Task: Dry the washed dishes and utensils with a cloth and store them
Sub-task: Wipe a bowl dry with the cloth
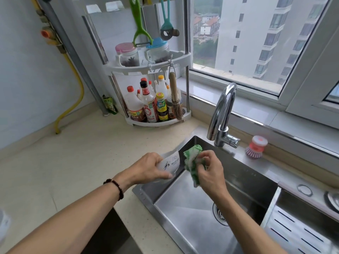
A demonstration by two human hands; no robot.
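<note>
Gripping a small white ceramic bowl (169, 165) with dark printed markings, the left hand (148, 168) tilts it over the left edge of the stainless steel sink (192, 222). Just beside it, the right hand (209, 171) pinches a bunched green-and-white cloth (192, 162), fingers curled round it.

The left hand (149, 168) covers much of the small white ceramic bowl (169, 162), so its inside cannot be seen, and the dark print on its side is too small to read. The right hand's fingers are partly buried in the crumpled green-and-white cloth (192, 162). Far left, the bottle labels in the white corner rack (157, 121) are illegible. The slotted steel drain tray (297, 230) runs off the near right edge.
</note>
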